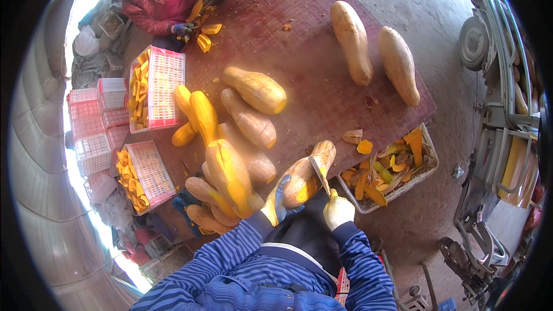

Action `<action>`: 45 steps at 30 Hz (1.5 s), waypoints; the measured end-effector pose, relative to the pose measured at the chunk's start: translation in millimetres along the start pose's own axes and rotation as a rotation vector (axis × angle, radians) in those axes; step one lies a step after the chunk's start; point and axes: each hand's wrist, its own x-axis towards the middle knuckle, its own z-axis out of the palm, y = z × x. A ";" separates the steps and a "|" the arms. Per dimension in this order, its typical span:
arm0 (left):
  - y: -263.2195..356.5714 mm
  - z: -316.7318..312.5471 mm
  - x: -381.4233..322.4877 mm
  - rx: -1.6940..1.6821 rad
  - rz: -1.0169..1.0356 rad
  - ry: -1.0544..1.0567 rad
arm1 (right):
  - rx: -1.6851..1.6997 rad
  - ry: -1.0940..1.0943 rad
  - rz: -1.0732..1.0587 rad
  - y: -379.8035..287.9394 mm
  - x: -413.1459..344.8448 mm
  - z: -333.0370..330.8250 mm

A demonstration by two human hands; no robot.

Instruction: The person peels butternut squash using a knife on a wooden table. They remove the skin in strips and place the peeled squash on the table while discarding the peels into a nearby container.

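Note:
My left hand (282, 201), in a blue and yellow glove, grips the near end of a long tan squash (295, 177) at the table's front edge. In a pale glove, my right hand (338, 210) holds a knife (320, 171) by its handle. The blade lies across the squash, beside a bare yellow patch where skin is off. Left of my left hand, a partly peeled squash (227, 172) rests on several others. A cut squash end (364, 147) and a piece of rind (353, 136) lie beyond the knife.
A bin of peelings (436, 162) stands at the table's right edge. Two whole squashes (352, 43) lie at the far right of the red table (302, 39). Crates of cut pieces (166, 86) stand left. Across the table a co-worker (160, 0) handles squash pieces. A vehicle (492, 95) stands right.

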 end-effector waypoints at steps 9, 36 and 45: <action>4.2 17.3 -5.0 0.008 0.012 0.051 | -0.038 -0.077 0.036 -4.6 29.2 4.8; -11.6 57.6 -22.3 0.022 0.152 0.117 | -0.143 -0.092 0.083 76.5 190.5 102.4; 3.3 45.0 -28.5 0.063 0.172 0.120 | 0.229 0.079 0.257 89.8 185.9 119.2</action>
